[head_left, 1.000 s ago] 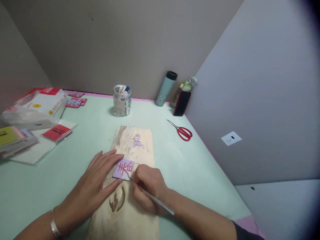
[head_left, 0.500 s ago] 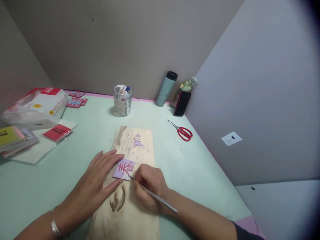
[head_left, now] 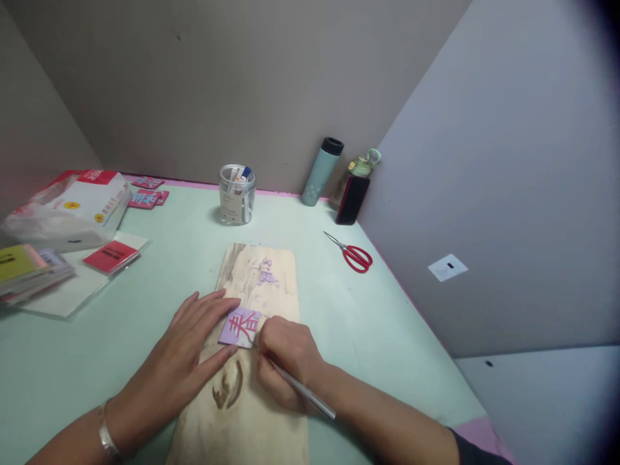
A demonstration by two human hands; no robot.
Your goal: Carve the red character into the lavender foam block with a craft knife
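Observation:
A small purple paper square with a red character lies on a wooden board. My left hand lies flat with fingers spread, pressing the square's left side against the board. My right hand is closed round a thin metal craft knife, whose tip meets the square's lower right edge. Purple paper scraps lie farther up the board.
Red scissors lie to the right. A clear jar of pens, a teal flask, a bottle and a dark phone stand at the back. Tissue pack, paper packs and red cut-outs sit left.
The right hand with the knife shifted slightly along the square's lower right edge and back. The left hand stays pressed in place.

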